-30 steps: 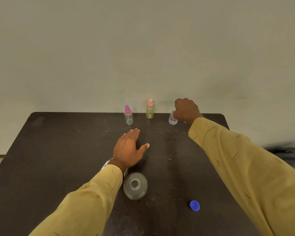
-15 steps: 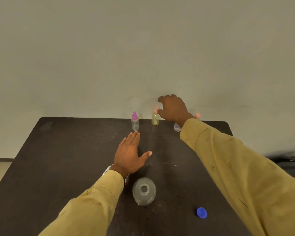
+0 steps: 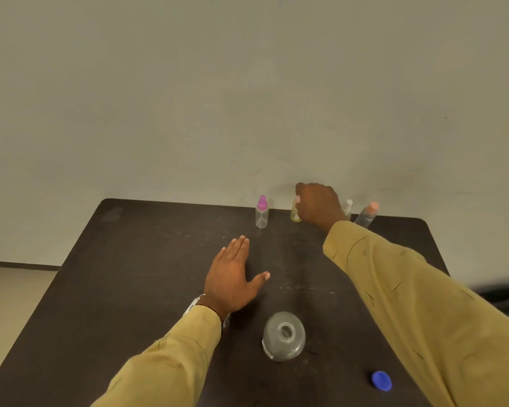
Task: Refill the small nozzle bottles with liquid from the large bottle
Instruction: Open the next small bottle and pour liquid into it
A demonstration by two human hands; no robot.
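Yellow-tinted nozzle bottle (image 3: 294, 215) stands in the far row on the surface (image 3: 147, 274), between a pink-capped bottle (image 3: 262, 214) and a white-capped bottle (image 3: 348, 206). The right hand (image 3: 318, 205) curls its fingers round its top, hiding the cap. The large bottle (image 3: 283, 336) stands open nearer, its blue cap (image 3: 381, 380) well apart. The left hand (image 3: 232, 277) lies flat, holding nothing. This looks like fetching; next, the bottle needs bringing near and unscrewing.

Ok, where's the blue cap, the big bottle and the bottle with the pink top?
Blue cap (image 3: 381, 380): head view, middle of its top.
Big bottle (image 3: 276, 345): head view, clear shoulder below its open mouth.
Pink-top bottle (image 3: 261, 218): head view, clear body under the nozzle.
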